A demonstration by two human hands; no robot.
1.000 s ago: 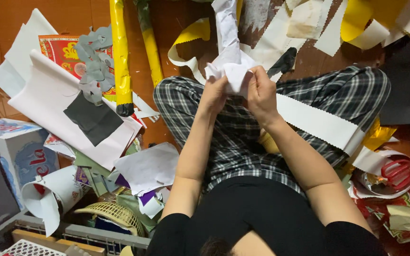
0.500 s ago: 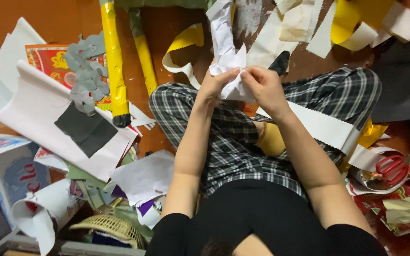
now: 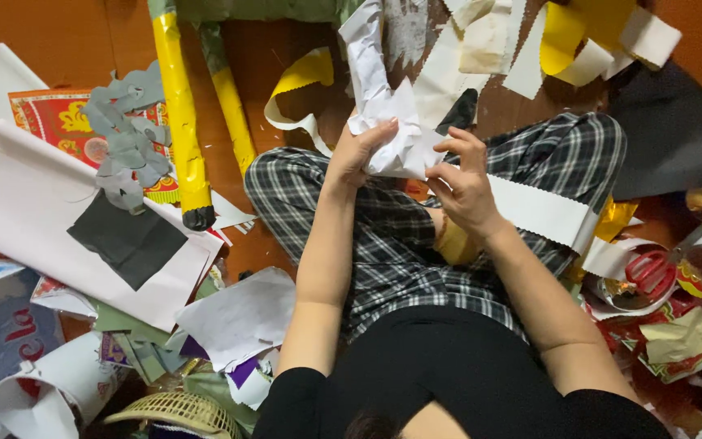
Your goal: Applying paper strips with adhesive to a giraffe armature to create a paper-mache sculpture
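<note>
I sit cross-legged on a brown floor in plaid trousers (image 3: pixel 392 244). My left hand (image 3: pixel 359 150) grips a crumpled strip of white paper (image 3: pixel 379 106) that rises away from me. My right hand (image 3: pixel 461 183) pinches the lower edge of the same paper, fingers bent, just right of the left hand. A long white strip with a zigzag edge (image 3: pixel 542 211) lies across my right knee, under my right wrist. A gold piece (image 3: pixel 452 244) rests in my lap below the right hand.
Two yellow foil-wrapped sticks (image 3: pixel 180 122) lie at left, beside grey paper cut-outs (image 3: pixel 127 134) and a white sheet with a black square (image 3: pixel 127 240). Red-handled scissors (image 3: pixel 652 272) lie at right among scraps. A woven basket (image 3: pixel 176 415) sits lower left. Yellow and white strips (image 3: pixel 578 36) lie ahead.
Both hands stay on the crumpled white paper. My right hand has shifted slightly right and loosened to a fingertip pinch. The view has tilted a little.
</note>
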